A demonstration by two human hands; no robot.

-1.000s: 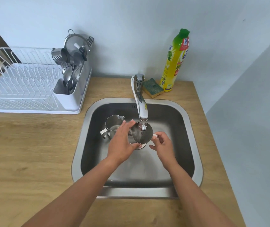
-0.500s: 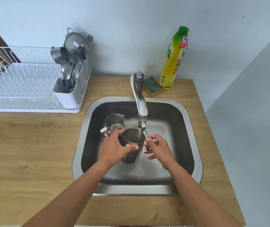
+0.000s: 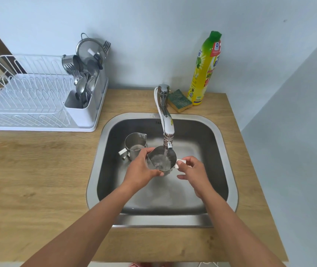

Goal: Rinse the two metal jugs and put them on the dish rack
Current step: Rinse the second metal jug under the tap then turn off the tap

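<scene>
Rinse in progress. Left grip [image 3: 142, 169] wraps the first jug [image 3: 162, 158] under the tap [image 3: 167, 122]; right grip [image 3: 192, 170] pinches its handle. Second jug [image 3: 134, 144] stands in the sink [image 3: 163, 220], far left. Dish rack [image 3: 28, 97] holds neither jug.

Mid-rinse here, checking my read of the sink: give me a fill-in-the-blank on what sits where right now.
1. The left hand and right hand hold one metal jug under the ____.
2. The other jug stands upright in the ____.
3. The green sponge lies beside the yellow ____.

Missing words: tap; sink; bottle.
</scene>
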